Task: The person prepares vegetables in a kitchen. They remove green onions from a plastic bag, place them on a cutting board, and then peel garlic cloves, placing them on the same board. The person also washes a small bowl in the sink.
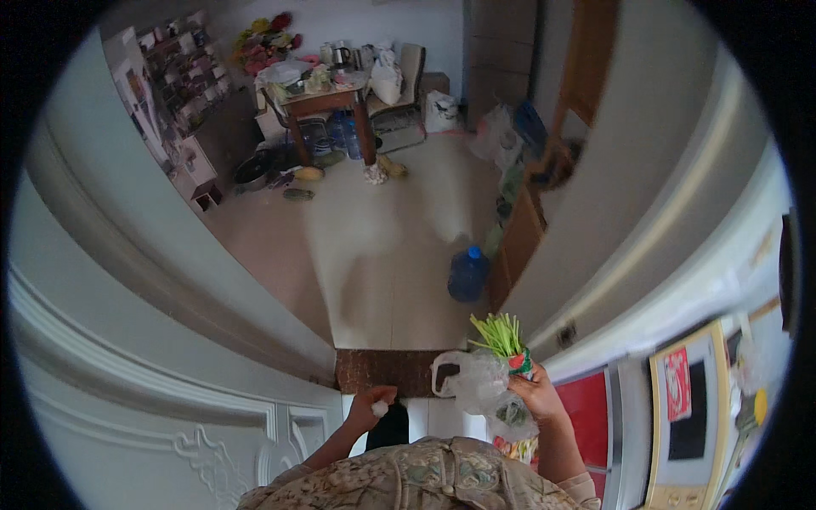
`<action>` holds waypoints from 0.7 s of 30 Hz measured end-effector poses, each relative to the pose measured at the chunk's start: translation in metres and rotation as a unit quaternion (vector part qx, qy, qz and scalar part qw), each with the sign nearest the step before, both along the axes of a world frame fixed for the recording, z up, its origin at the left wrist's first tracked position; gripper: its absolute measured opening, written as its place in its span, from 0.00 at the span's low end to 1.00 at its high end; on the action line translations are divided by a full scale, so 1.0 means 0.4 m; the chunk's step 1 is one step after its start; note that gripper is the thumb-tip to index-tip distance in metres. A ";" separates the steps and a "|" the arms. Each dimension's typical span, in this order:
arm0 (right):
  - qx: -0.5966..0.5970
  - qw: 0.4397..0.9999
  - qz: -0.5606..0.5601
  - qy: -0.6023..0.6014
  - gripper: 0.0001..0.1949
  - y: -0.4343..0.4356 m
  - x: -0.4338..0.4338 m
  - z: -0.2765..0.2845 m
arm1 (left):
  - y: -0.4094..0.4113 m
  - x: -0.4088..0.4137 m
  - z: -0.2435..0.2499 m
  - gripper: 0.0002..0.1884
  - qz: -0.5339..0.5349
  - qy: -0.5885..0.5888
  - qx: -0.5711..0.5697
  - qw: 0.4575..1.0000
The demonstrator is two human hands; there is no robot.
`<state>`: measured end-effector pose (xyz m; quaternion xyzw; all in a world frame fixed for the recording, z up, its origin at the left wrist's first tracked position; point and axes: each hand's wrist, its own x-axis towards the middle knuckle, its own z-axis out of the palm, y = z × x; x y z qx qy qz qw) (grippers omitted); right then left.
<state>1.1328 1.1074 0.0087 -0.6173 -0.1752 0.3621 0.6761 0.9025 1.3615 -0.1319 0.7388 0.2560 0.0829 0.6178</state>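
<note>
My right hand (539,396) is closed around a bundle of green stalks (500,335) with a red and green band around it. A clear plastic bag (475,382) hangs by the same hand, with something dark green low inside. At the lower middle, my left hand (371,408) holds a small white item (380,408), too small to name. The two hands are apart, in front of my patterned top.
A brown threshold (395,371) crosses the doorway. Beyond it, a blue water jug (468,275) stands on the floor at right, with a cluttered table (325,101) and squashes (309,173) farther back. A carved white door (210,440) is at left, a microwave oven (688,414) at right.
</note>
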 end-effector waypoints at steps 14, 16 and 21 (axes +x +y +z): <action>-0.029 0.987 -0.155 0.012 0.09 0.580 0.175 0.056 | 0.585 0.127 0.153 0.20 0.213 -0.105 -0.228 0.944; -0.091 0.983 -0.159 0.004 0.18 0.674 0.245 0.011 | 0.676 0.177 0.110 0.20 0.185 -0.073 -0.195 0.960; -0.163 0.976 -0.140 -0.022 0.30 0.951 0.387 -0.048 | 0.887 0.254 0.098 0.22 0.206 -0.103 -0.262 0.937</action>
